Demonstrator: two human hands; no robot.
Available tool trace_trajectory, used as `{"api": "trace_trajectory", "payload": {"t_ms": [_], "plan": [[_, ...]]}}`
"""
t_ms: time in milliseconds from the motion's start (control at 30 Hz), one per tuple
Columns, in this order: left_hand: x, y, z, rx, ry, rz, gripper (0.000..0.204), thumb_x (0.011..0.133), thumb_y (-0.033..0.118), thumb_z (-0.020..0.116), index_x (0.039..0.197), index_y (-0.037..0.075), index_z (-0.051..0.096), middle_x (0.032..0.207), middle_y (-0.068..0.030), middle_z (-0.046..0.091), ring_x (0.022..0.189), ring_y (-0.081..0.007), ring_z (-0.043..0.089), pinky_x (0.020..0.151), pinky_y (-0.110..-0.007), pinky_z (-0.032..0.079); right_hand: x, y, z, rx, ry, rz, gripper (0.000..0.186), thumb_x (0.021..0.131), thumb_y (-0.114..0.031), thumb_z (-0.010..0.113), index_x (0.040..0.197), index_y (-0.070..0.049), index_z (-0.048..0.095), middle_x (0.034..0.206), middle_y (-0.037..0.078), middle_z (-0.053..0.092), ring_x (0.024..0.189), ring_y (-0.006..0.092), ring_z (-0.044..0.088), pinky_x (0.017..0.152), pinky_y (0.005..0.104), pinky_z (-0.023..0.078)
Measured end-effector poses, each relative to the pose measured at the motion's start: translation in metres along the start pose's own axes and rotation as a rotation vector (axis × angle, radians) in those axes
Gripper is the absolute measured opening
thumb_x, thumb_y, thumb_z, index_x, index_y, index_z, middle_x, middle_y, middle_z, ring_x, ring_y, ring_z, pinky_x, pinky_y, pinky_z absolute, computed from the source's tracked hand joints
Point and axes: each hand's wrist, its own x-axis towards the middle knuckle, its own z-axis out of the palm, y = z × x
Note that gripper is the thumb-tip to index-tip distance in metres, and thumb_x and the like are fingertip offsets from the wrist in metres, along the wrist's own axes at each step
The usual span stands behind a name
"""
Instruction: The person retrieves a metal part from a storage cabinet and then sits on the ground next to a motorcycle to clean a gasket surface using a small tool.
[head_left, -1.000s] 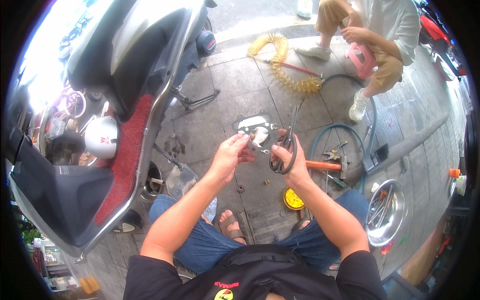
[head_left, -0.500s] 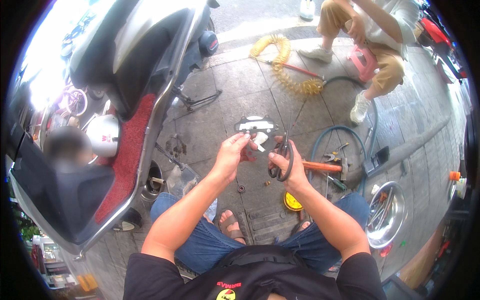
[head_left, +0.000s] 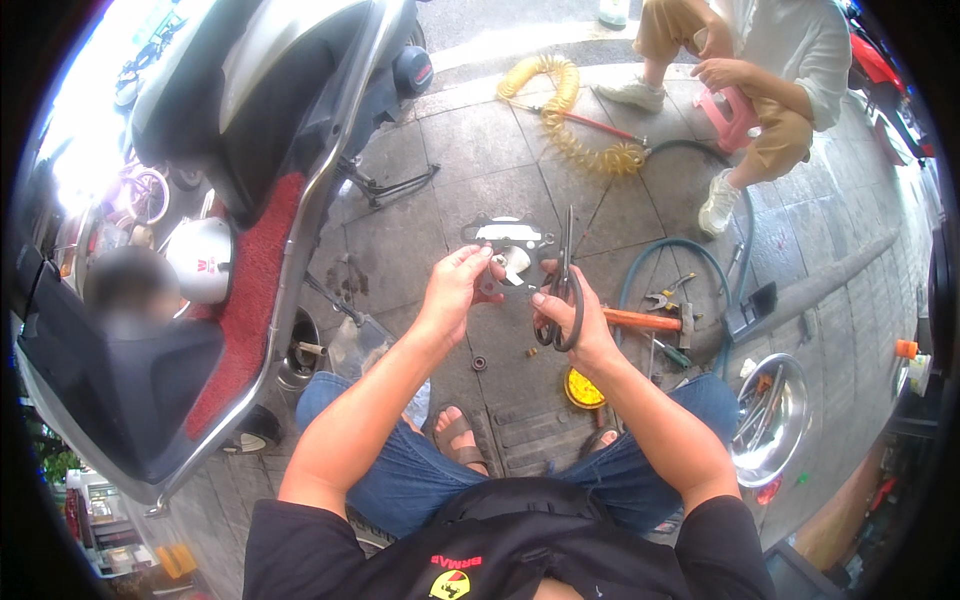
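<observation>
In front of me my left hand [head_left: 458,285] is closed, thumb and fingertips pinching the near left edge of a flat dark gasket-like piece [head_left: 480,229]. The piece has small lobes on its rim, with bright white areas inside it. A white scrap [head_left: 515,262] shows at its near side. My right hand [head_left: 585,325] grips black-handled scissors [head_left: 571,330], their blades pointing away from me just right of the piece. Right fingertips reach close to the piece's right edge; whether they touch it I cannot tell.
At left stands a scooter [head_left: 270,230] with a red mat. A hammer [head_left: 640,319], pliers [head_left: 662,298], a yellow tin [head_left: 583,388] and a metal bowl [head_left: 800,430] of tools lie at right. Beyond are a coiled yellow hose [head_left: 560,120] and a seated person [head_left: 790,60].
Both hands, the piece and the scissors have shifted slightly; the scissors appear a little more closed and upright. The seated person's hands have moved closer together.
</observation>
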Motion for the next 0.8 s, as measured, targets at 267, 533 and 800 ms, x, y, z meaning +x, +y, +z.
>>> {"api": "trace_trajectory", "payload": {"t_ms": [267, 533, 800], "plan": [[0.003, 0.003, -0.006, 0.039, 0.038, 0.076, 0.018, 0.092, 0.022, 0.052, 0.099, 0.006, 0.055, 0.082, -0.0037, 0.061, 0.075, -0.0119, 0.058, 0.065, -0.031, 0.051, -0.001, 0.0, 0.005, 0.03, -0.01, 0.108, 0.045, 0.085, -0.018, 0.065, 0.121, -0.003, 0.043, 0.081, 0.004, 0.054, 0.067, 0.009, 0.054, 0.059, 0.0234, 0.045], [0.016, 0.035, -0.013, 0.059, 0.041, 0.184, 0.02, 0.092, 0.022, 0.052, 0.1, 0.004, 0.054, 0.085, -0.0067, 0.063, 0.078, -0.0148, 0.059, 0.068, -0.034, 0.052, -0.015, 0.01, 0.005, -0.164, -0.156, 0.151, 0.041, 0.094, -0.036, 0.052, 0.12, -0.005, 0.047, 0.08, 0.003, 0.056, 0.063, 0.0058, 0.049, 0.057, 0.0215, 0.043], [0.016, 0.039, -0.014, 0.084, 0.032, 0.208, 0.019, 0.093, 0.022, 0.052, 0.102, 0.005, 0.053, 0.087, -0.0082, 0.063, 0.081, -0.017, 0.06, 0.07, -0.034, 0.054, -0.023, -0.003, 0.013, -0.257, -0.166, 0.123, 0.04, 0.092, -0.036, 0.055, 0.118, -0.007, 0.05, 0.078, 0.002, 0.058, 0.061, 0.0045, 0.049, 0.055, 0.0206, 0.042]]}}
